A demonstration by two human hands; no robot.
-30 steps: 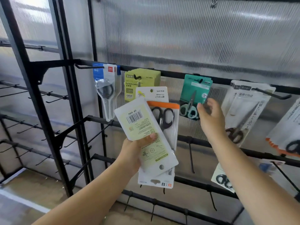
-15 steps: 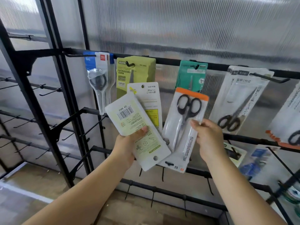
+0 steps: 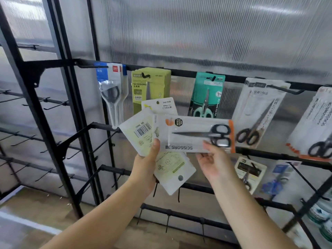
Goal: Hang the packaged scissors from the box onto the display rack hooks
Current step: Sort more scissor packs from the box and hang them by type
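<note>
Scissors pack (image 3: 199, 134) sideways below the top rail, pinched by right hand (image 3: 214, 161); left hand (image 3: 146, 167) clutches spare packs (image 3: 156, 142), loose edge pinch risks a drop before hooking.

Orange-edged scissors pack (image 3: 199, 134): now out of the fan, turned sideways.

At 1.0 s ago it sits upright within the packs gripped by the left hand (image 3: 146, 165), while the right hand (image 3: 214, 161) reaches toward the teal pack on the rack. At 0.5 s ago the right hand holds it upright. Now it lies horizontal, handles rightward, print upside down.
</note>
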